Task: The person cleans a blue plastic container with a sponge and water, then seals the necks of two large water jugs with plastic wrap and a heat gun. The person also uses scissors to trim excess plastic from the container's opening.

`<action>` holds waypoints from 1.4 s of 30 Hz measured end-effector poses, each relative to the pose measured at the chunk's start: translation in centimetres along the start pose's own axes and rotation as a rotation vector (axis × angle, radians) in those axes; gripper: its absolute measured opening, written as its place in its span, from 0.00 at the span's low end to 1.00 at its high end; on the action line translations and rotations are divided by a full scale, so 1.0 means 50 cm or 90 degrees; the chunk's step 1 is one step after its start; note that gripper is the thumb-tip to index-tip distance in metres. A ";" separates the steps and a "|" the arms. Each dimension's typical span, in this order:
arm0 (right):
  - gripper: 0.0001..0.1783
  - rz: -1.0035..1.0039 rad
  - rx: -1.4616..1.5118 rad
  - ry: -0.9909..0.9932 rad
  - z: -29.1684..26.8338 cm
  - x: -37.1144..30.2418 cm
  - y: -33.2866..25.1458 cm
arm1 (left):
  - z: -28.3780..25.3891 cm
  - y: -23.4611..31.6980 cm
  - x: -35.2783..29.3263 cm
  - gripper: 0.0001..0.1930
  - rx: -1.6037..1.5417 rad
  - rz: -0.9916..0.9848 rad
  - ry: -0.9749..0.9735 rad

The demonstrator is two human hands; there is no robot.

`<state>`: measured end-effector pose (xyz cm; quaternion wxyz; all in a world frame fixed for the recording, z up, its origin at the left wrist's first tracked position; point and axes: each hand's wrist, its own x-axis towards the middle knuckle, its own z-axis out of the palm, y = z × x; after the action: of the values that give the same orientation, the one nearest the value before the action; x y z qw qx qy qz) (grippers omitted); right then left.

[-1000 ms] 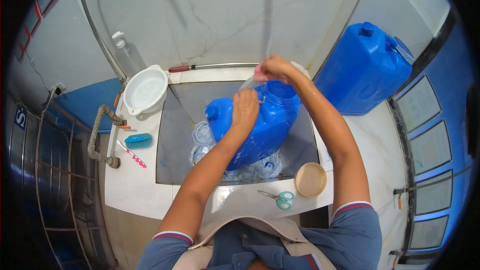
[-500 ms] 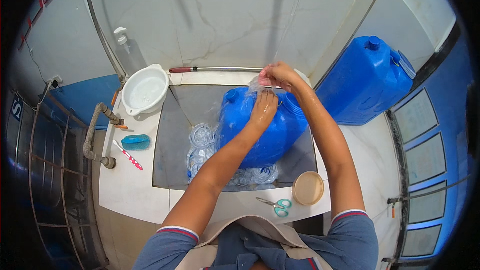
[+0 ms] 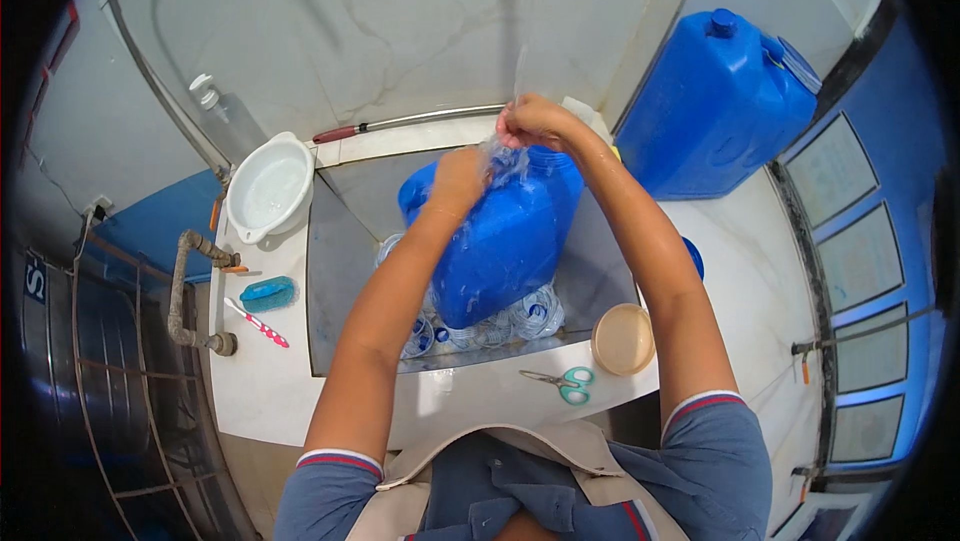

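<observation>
A large blue jerry can (image 3: 510, 251) stands tilted in the grey sink (image 3: 345, 311), resting on several clear plastic pieces (image 3: 538, 313) with blue parts. Over its top, a crumpled piece of clear plastic film (image 3: 506, 163) is wet under a thin stream of water from above. My left hand (image 3: 462, 181) is closed on the film's left side, its fingertips partly hidden. Just above and to the right, my right hand (image 3: 533, 123) pinches the film with curled fingers.
A second blue jerry can (image 3: 725, 111) stands on the counter at right. Left of the sink are a white basin (image 3: 270, 191), a blue scrub brush (image 3: 268, 293) and a pink toothbrush (image 3: 258, 323). Scissors (image 3: 572, 386) and a round tan bowl (image 3: 622, 339) lie along the front edge.
The jerry can in the sink now sits further left and tilts differently. My left hand has moved left, my right hand slightly up and left. The view has shifted a little.
</observation>
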<state>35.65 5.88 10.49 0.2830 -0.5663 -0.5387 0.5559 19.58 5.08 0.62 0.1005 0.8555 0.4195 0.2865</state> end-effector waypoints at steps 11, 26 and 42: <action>0.09 -0.031 -0.027 0.101 0.025 0.030 0.034 | -0.088 -0.044 -0.153 0.17 -0.240 -0.349 -0.175; 0.08 0.039 0.070 -0.004 0.027 0.042 0.054 | -0.140 -0.074 -0.310 0.18 -0.203 -0.401 0.017; 0.09 0.100 0.430 -0.002 0.030 0.111 0.138 | -0.128 -0.073 -0.320 0.20 -0.131 -0.388 0.014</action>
<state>35.19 8.79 2.01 0.4099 -0.4797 -0.2796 0.7237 5.72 -5.45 -2.15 0.2632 0.6725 0.6263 0.2935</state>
